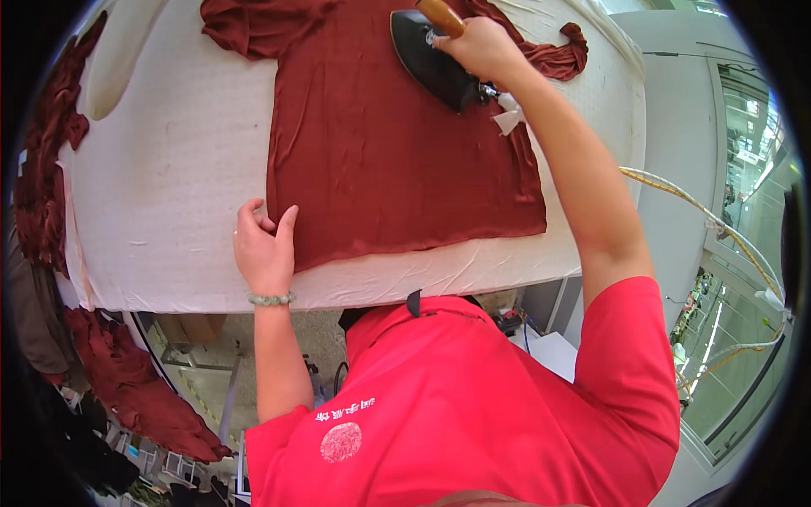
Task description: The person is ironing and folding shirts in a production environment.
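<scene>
A dark red T-shirt (397,144) lies spread flat on a white padded ironing table (169,169). My right hand (477,46) grips the wooden handle of a black iron (431,63), which rests on the shirt's upper right part near the collar. My left hand (266,245) pinches the shirt's lower left hem corner at the table's near edge, with a bead bracelet on the wrist. A crumpled sleeve (557,55) trails off to the right of the iron.
More dark red garments hang over the table's left edge (42,169) and pile below it (144,397). A braided hose (701,211) curves down at the right. A white sleeve-shaped pad (122,51) lies at the far left.
</scene>
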`<action>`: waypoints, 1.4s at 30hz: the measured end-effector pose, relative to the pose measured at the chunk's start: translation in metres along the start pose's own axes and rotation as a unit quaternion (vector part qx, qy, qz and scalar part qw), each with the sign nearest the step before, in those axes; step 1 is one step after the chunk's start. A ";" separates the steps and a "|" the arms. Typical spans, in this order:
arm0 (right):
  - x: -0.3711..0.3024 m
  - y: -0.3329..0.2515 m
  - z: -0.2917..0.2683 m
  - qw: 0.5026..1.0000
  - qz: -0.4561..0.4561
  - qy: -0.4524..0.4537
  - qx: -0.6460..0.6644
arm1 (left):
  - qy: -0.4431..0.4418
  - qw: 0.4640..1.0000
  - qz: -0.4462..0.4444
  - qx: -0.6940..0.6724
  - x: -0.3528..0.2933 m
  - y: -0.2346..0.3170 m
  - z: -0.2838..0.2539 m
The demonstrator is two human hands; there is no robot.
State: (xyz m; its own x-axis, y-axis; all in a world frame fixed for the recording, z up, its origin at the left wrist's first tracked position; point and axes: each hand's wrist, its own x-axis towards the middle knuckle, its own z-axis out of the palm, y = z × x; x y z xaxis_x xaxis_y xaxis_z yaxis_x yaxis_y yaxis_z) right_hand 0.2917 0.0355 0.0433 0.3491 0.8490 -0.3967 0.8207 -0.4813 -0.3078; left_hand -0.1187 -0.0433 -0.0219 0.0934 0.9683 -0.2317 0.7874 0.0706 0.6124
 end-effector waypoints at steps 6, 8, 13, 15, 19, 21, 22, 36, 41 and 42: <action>-0.097 -0.018 0.030 0.993 -0.100 -0.059 -0.036 | 0.084 0.994 0.029 -0.058 0.008 -0.007 0.007; -0.127 -0.019 0.039 0.985 -0.131 -0.089 -0.074 | 0.089 0.993 0.030 -0.074 0.005 -0.005 0.008; -0.133 -0.003 0.039 0.992 -0.070 -0.083 -0.070 | 0.011 1.000 -0.015 0.013 -0.008 -0.005 -0.003; -0.122 0.003 0.037 0.999 -0.018 -0.013 -0.041 | -0.023 0.997 -0.002 0.075 -0.015 -0.012 -0.011; -0.139 -0.010 0.055 0.999 -0.022 0.027 -0.018 | -0.124 0.989 -0.070 0.049 -0.030 -0.036 -0.025; -0.168 -0.026 0.070 0.993 -0.056 -0.079 -0.069 | -0.126 0.989 -0.076 0.019 -0.033 -0.047 -0.027; -0.185 -0.039 0.082 0.975 -0.071 -0.173 -0.123 | -0.120 0.990 -0.071 -0.005 -0.034 -0.049 -0.028; -0.219 0.082 0.053 0.995 0.043 0.086 -0.019 | -0.300 0.800 0.414 -0.314 -0.140 0.144 -0.095; -0.229 0.231 0.017 0.973 0.228 0.041 0.009 | -0.321 0.771 0.445 -0.324 -0.157 0.185 -0.074; -0.231 0.257 0.017 0.971 0.230 0.056 -0.011 | -0.327 0.768 0.445 -0.325 -0.163 0.194 -0.069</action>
State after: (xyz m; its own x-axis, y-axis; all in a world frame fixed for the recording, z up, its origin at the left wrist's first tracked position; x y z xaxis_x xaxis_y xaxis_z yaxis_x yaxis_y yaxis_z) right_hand 0.4143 -0.2878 0.0415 0.7274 0.5638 -0.3912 0.5750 -0.8119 -0.1007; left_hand -0.0239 -0.1710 0.1868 0.8722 0.3886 0.2972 -0.2161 -0.2391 0.9466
